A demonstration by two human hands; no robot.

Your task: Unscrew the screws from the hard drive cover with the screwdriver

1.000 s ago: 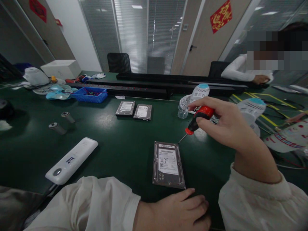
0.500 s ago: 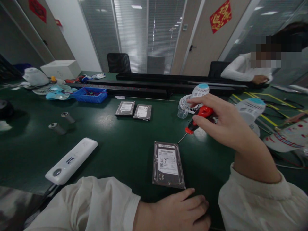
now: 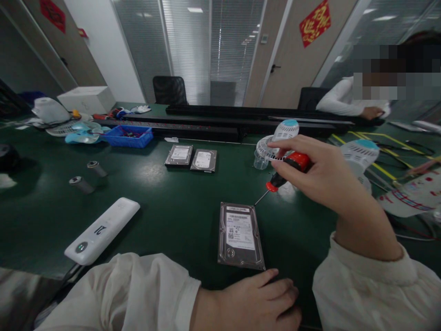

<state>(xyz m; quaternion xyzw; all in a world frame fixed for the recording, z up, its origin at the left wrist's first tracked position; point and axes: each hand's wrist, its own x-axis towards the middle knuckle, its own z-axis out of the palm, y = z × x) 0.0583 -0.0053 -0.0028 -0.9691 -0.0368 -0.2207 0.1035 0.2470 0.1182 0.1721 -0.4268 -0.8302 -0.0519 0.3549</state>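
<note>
A hard drive [image 3: 240, 234] lies label side up on the green table in front of me. My right hand [image 3: 313, 172] is closed round the red and black handle of a screwdriver [image 3: 272, 186], which slants down to the left. Its tip meets the drive's far right corner; the screw there is too small to make out. At the drive's near edge, my left hand [image 3: 258, 301] lies palm down with its fingers somewhat bent and apart, the index fingertip by the near right corner. Nothing shows in that hand.
Two more hard drives [image 3: 204, 160] lie farther back. On the left are a white device [image 3: 102, 231] marked 21, two metal cylinders [image 3: 81, 184] and a blue tray [image 3: 129, 138]. White fans [image 3: 360, 154] stand at the right. A person [image 3: 339, 99] sits across the table.
The fingers of my right hand have shifted slightly on the screwdriver's handle, while its tip stays at the same corner. My left hand and the drive keep their places.
</note>
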